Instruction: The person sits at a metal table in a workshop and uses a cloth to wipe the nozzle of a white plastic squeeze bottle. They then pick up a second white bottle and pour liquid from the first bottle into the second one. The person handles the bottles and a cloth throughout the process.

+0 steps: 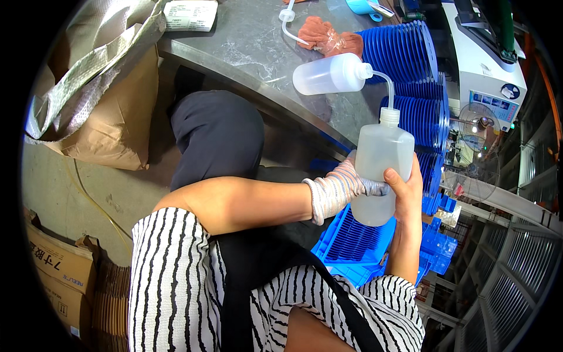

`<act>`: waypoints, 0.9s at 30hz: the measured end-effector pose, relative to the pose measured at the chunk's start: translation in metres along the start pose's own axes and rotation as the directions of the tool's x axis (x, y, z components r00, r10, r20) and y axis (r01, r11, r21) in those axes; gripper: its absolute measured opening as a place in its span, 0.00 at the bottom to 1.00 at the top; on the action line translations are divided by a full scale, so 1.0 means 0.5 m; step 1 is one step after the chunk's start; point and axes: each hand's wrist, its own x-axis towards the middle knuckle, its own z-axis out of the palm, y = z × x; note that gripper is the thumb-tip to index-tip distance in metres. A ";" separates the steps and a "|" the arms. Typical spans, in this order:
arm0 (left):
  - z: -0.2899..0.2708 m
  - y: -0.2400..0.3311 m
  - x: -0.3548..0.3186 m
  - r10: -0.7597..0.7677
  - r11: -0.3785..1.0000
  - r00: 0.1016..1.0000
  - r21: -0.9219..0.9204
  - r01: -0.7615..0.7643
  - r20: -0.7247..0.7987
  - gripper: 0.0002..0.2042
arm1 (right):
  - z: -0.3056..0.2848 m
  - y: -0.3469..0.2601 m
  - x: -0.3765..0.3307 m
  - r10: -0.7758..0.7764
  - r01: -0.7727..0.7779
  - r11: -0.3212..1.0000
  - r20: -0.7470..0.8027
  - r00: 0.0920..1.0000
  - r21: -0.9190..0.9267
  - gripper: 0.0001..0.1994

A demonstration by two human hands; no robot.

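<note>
Between my hands is a large translucent white plastic bottle [384,146] with an uncapped-looking ribbed neck. My left hand [346,185], in a striped knit glove, grips its left side, with some fingers hidden behind it. My bare right hand [409,188] wraps round the right side, thumb across the front. Just beyond, a smaller white squeeze bottle [328,74] appears over the grey table with liquid inside. Its bent spout [387,85] comes down to the mouth of the large bottle; I cannot tell whether it goes inside.
Stacks of blue ribbed discs [399,53] line the table's right side. Orange gloves [328,36] and a second bent spout [287,16] lie on the grey table [252,53]. A blue crate [355,240] is below my hands. A large paper sack [120,111] stands left.
</note>
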 end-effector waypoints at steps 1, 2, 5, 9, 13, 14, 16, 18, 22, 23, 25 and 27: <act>0.001 0.003 -0.002 -0.005 0.999 1.000 -0.033 0.005 0.001 0.32 | -0.001 0.001 0.000 0.000 0.000 1.000 0.000 1.000 -0.004 0.37; 0.002 0.006 -0.005 -0.011 0.998 1.000 -0.066 0.011 0.002 0.33 | -0.001 0.000 0.000 0.000 0.000 1.000 -0.002 1.000 -0.006 0.37; -0.001 -0.003 -0.001 0.030 0.998 1.000 -0.060 -0.029 0.008 0.35 | -0.001 -0.001 0.002 0.000 0.000 1.000 0.001 1.000 -0.005 0.37; 0.003 -0.004 0.005 -0.002 0.998 1.000 -0.064 0.002 -0.010 0.37 | -0.003 -0.001 0.004 0.003 -0.003 1.000 0.012 1.000 0.008 0.37; 0.008 0.006 -0.008 0.028 0.997 1.000 -0.076 -0.027 0.009 0.38 | -0.004 0.000 0.001 0.009 -0.009 1.000 0.000 1.000 0.008 0.37; 0.006 0.002 -0.003 0.031 0.997 0.999 -0.074 -0.031 0.007 0.38 | -0.004 -0.001 0.001 0.010 -0.010 1.000 0.004 1.000 0.004 0.37; 0.005 -0.001 0.004 0.024 0.997 1.000 -0.078 -0.024 0.005 0.39 | -0.004 -0.003 0.002 0.012 -0.012 1.000 0.009 1.000 -0.003 0.37; 0.003 -0.003 0.008 0.004 0.996 1.000 -0.091 -0.003 0.005 0.39 | -0.003 -0.004 0.003 0.010 -0.010 1.000 0.009 1.000 -0.003 0.37; 0.006 0.012 -0.007 -0.001 0.999 1.000 -0.047 0.001 0.009 0.39 | -0.005 0.000 0.003 0.012 -0.012 1.000 0.009 1.000 0.004 0.38; 0.005 0.009 -0.005 0.000 0.999 1.000 -0.051 0.000 0.006 0.39 | -0.004 -0.001 0.003 0.013 -0.013 1.000 0.010 1.000 -0.001 0.38; 0.005 0.008 -0.004 0.005 0.998 1.000 -0.068 -0.005 0.004 0.39 | -0.004 -0.002 0.004 0.016 -0.015 1.000 0.011 1.000 -0.012 0.39; 0.007 0.012 -0.006 0.013 0.995 1.000 -0.095 -0.012 0.006 0.40 | -0.005 0.000 0.005 0.013 -0.013 1.000 0.011 1.000 -0.006 0.39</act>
